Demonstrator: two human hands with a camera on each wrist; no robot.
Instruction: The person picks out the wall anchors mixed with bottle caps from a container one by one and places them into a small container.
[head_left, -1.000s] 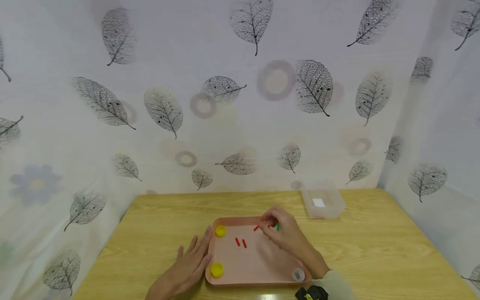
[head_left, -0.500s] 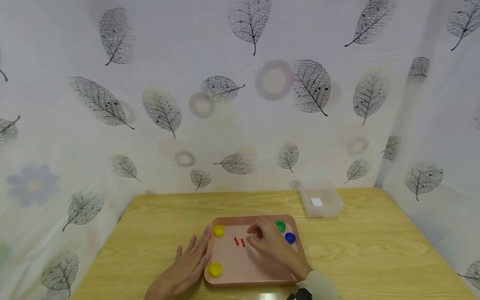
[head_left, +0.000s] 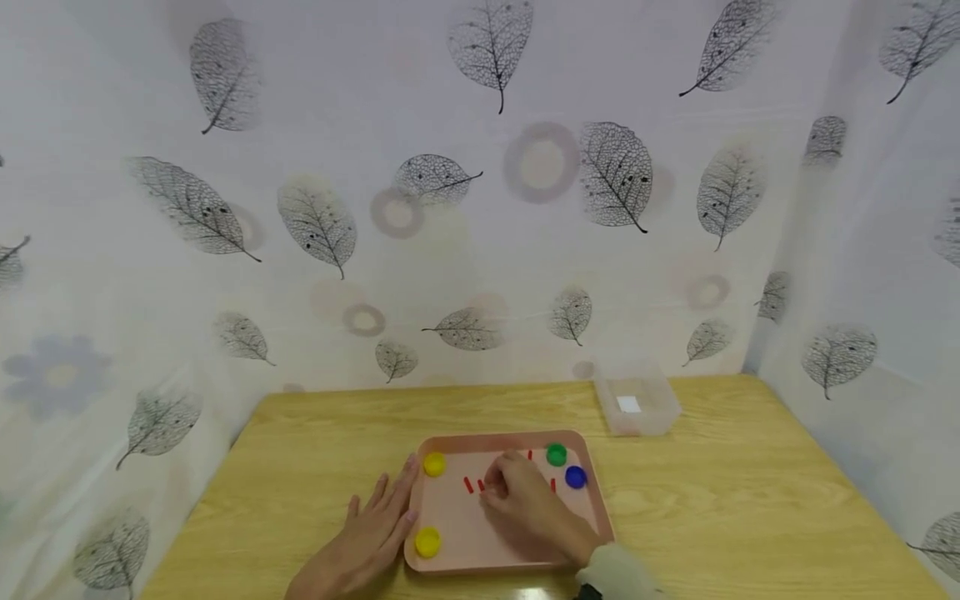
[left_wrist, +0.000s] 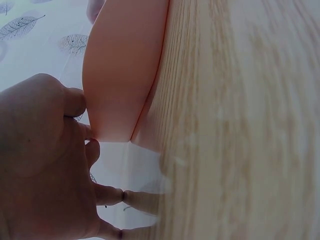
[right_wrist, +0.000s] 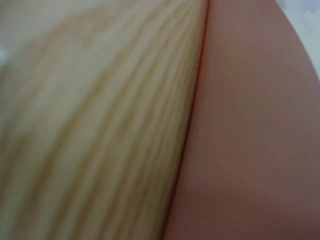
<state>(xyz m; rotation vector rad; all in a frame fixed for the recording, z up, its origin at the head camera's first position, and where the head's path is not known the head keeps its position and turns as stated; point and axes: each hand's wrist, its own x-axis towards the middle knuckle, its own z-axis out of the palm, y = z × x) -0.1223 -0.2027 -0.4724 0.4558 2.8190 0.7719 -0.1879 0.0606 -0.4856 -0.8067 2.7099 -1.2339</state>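
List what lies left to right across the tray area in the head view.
Left hand → yellow caps → red sticks → right hand → green cap → blue cap → clear box.

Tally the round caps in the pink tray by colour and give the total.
Yellow caps: 2
Green cap: 1
Blue cap: 1
Total in view in the pink tray: 4; the right hand may hide more.
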